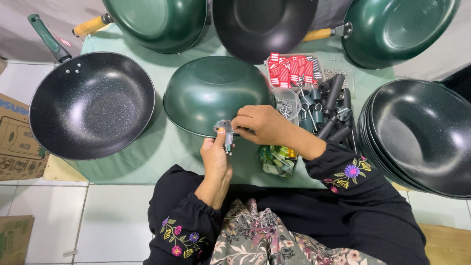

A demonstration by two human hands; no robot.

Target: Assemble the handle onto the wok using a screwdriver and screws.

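A dark green wok body (213,91) lies upside down on the green cloth (162,147) in front of me. My left hand (216,157) pinches a small grey metal handle bracket (224,128) against the wok's near rim, thumb on the bracket. My right hand (260,125) grips the rim just right of the bracket, fingers curled over its edge; whether it holds a small part, I cannot tell. Both sleeves are black with embroidered flowers.
A finished black speckled wok with a green handle (91,103) sits left. Stacked black wok bodies (422,135) stand right. More woks (157,22) line the back. Red packets (292,71), a cup of screws (285,104) and dark handles (331,105) lie behind my right hand. Cardboard boxes (14,140) rest on the floor.
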